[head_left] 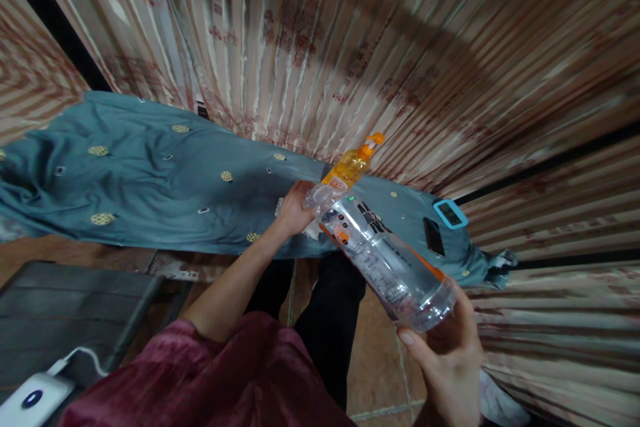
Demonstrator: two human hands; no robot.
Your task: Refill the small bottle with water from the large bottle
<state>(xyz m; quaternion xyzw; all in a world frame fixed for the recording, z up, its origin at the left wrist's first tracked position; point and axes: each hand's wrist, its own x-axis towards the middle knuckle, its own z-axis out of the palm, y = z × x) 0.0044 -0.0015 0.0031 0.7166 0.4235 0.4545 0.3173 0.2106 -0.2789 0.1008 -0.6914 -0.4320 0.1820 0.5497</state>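
1. On my feed, the left hand [296, 212] is closed at the neck of the clear bottle [387, 257]; I can't tell whether it also grips the white paper [313, 231] just beneath.
2. My right hand [447, 353] curves around the base, thumb and fingers spread.
3. I see the bottle held tilted, before the cloth-covered table [240, 160], near the orange pump bottle [354, 163].

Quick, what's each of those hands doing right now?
Left hand: at the clear bottle's neck; whether it's closed around it can't be told.
Right hand: holding the same bottle's base end.
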